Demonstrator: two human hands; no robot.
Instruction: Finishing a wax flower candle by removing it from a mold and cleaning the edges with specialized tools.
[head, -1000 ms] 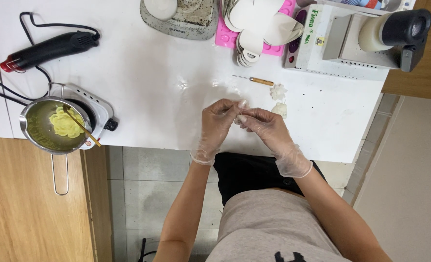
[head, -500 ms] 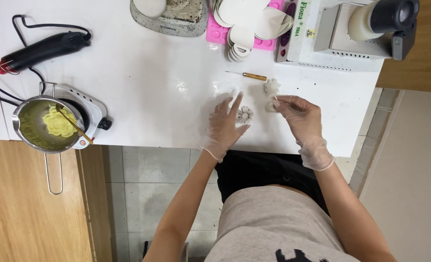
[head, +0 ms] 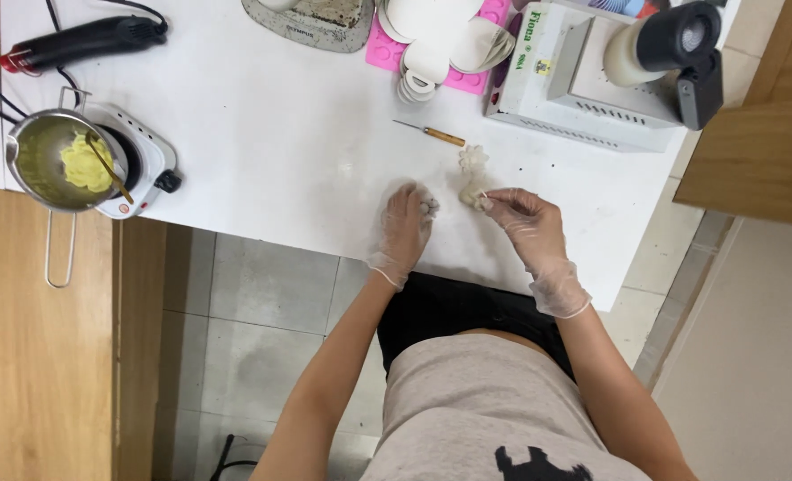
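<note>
The gloved left hand (head: 405, 227) rests on the table (head: 271, 134), fingers curled around a small white piece (head: 429, 207), apparently steadying it. At its 3 o'clock, the right hand (head: 525, 223) pinches a petal cluster (head: 474, 191), fingertips together. A pick (head: 430, 134) lies at 12 o'clock, within reach.
</note>
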